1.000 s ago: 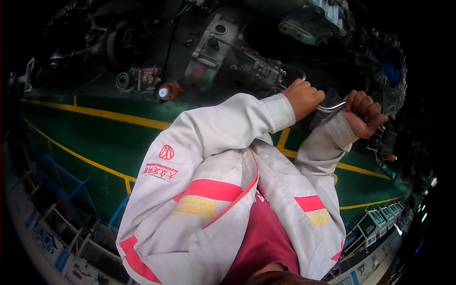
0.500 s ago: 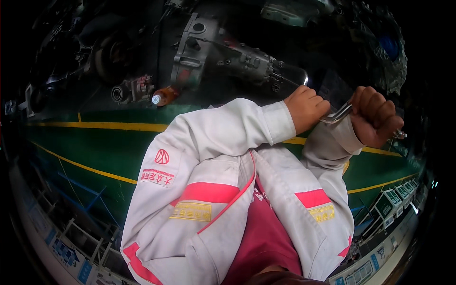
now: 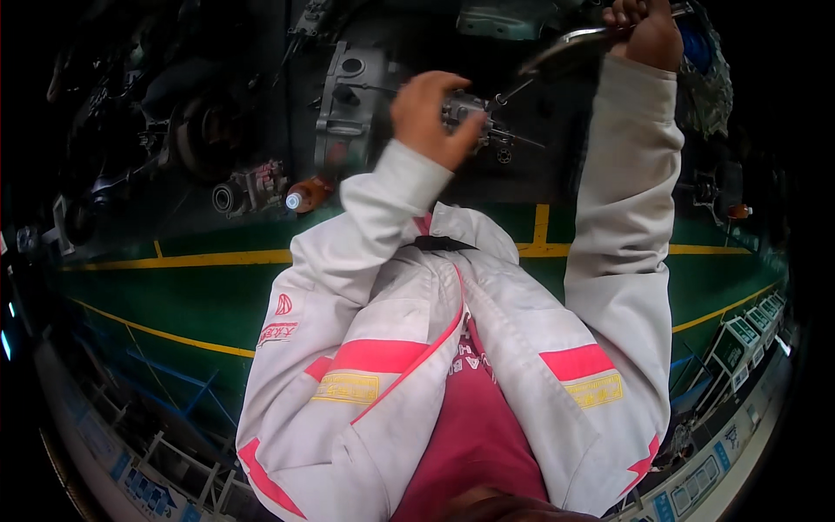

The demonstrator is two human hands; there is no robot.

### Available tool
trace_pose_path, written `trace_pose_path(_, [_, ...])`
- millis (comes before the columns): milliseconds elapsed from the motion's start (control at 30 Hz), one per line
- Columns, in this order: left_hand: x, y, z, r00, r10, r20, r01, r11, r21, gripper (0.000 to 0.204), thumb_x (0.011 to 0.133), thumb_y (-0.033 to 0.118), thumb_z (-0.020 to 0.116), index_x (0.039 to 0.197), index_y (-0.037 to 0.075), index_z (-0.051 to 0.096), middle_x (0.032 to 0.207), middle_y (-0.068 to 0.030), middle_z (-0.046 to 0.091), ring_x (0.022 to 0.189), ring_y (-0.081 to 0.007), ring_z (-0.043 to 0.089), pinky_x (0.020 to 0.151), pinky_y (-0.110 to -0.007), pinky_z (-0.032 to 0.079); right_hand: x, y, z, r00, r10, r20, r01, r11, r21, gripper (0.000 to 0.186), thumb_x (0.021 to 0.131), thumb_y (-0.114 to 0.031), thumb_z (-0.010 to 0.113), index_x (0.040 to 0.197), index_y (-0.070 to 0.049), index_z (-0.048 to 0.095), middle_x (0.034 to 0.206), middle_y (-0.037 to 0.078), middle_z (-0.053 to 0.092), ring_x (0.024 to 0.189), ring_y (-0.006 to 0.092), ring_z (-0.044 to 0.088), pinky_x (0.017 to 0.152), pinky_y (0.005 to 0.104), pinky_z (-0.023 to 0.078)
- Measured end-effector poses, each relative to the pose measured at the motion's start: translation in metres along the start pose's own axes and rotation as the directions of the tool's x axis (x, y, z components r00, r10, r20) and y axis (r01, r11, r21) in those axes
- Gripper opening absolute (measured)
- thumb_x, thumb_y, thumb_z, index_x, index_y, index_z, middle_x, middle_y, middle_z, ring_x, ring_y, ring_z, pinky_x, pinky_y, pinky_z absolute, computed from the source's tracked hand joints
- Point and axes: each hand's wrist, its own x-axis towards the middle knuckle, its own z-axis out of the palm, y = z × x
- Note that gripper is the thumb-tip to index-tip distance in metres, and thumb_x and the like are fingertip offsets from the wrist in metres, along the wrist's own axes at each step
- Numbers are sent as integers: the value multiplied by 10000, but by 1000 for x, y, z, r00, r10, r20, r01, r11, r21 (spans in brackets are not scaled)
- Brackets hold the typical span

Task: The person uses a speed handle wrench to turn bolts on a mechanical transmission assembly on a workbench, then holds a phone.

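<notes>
My right hand (image 3: 648,39), at the far right, is closed around a shiny bent metal speed wrench (image 3: 574,42), partly smeared by motion. A thin rod pointing toward the gearbox seems to belong to it. My left hand (image 3: 435,122) is over the middle of a grey metal gearbox (image 3: 352,109), thumb and fingers apart with nothing between them. It hides part of the casing; whether it touches the metal I cannot tell. The narrow end of the gearbox (image 3: 504,139), with a thin shaft sticking out, shows right of my left hand.
A small geared part (image 3: 252,187) and an orange-brown bottle with a white cap (image 3: 304,196) stand left of the gearbox. A large metal casing with blue inside (image 3: 704,78) lies at the right. Yellow lines (image 3: 191,258) cross the green floor.
My left hand has let go of the wrench and moved left over the gearbox. My right hand has carried the wrench forward, away from my body.
</notes>
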Motion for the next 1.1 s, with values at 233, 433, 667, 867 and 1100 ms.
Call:
trace_pose_path(233, [-61, -137, -81, 773, -477, -418, 592, 778, 208, 521, 732, 288, 755, 1137, 35, 546, 1111, -154, 573, 1019, -283, 557, 908, -381, 431, -98, -44, -15, 836, -14, 549, 62, 996, -69, 423, 1008, -297, 261, 654, -141, 432, 531, -8, 452, 567, 151, 527, 752, 363, 434])
trace_pose_path(433, [-40, -99, -63, 576, -772, -268, 812, 503, 298, 682, 713, 562, 658, 1207, 113, 518, 1065, -204, 634, 999, -389, 599, 876, -429, 455, -52, -20, 13, 898, -27, 439, 186, 928, -323, 358, 992, -309, 377, 735, -103, 517, 773, 96, 607, 849, 229, 613, 888, 425, 429])
trace_pose_path(667, [-43, -100, -60, 613, -749, -253, 783, 530, 326, 630, 719, 564, 646, 1184, 154, 533, 1024, -169, 658, 936, -379, 627, 828, -438, 483, -74, -40, 14, 554, -123, 823, 512, 831, -220, 276, 965, -213, 432, 762, -83, 567, 796, 136, 629, 929, 323, 629, 959, 509, 383])
trace_pose_path(867, [-48, -118, -60, 634, -735, -240, 768, 560, 312, 655, 717, 581, 655, 1173, 124, 541, 1002, -167, 663, 929, -364, 635, 823, -429, 483, -71, -48, 5, 450, -53, 892, 611, 746, -264, 213, 931, -306, 503, 932, -99, 553, 907, 154, 661, 1079, 377, 579, 1061, 595, 232])
trace_pose_path(1100, [-50, -114, -62, 649, -734, -200, 754, 587, 294, 650, 748, 570, 648, 1188, 107, 534, 1008, -184, 658, 936, -367, 634, 821, -421, 487, -49, -51, -7, 289, -56, 956, 809, 548, -212, 315, 951, -134, 405, 1255, -129, 489, 1140, 229, 597, 1188, 442, 485, 1057, 593, 261])
